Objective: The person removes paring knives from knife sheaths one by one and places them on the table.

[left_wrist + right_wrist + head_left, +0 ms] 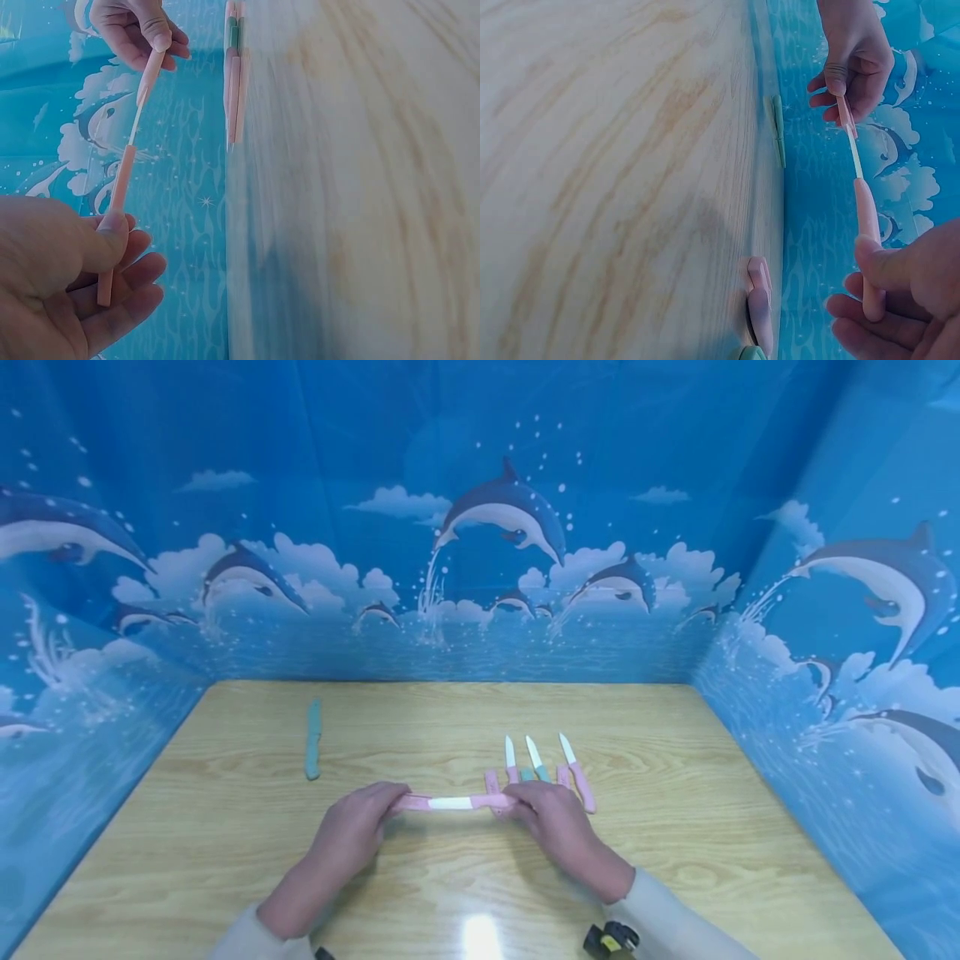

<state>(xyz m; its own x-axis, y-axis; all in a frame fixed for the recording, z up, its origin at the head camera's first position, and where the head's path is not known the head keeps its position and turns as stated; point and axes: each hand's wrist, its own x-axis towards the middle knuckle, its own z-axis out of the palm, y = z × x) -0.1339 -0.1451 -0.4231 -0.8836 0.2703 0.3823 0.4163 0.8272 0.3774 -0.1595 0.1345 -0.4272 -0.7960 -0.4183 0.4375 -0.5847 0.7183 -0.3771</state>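
We see a slim knife [474, 802] — smooth pink handle [489, 801], plain white blade [450, 803] — held above the table [225, 827], towards six o'clock in the head view. The left hand [356, 822] pinches a matching pink sheath [417, 803] at nine o'clock, the right hand [555, 822] pinches the handle at three; three more knives [537, 756] lie at two o'clock, a green knife-like piece [312, 743] at ten

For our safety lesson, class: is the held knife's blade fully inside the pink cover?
Not fully: bare white blade shows between the pink handle and pink cover. Whether any is inside, I cannot tell.
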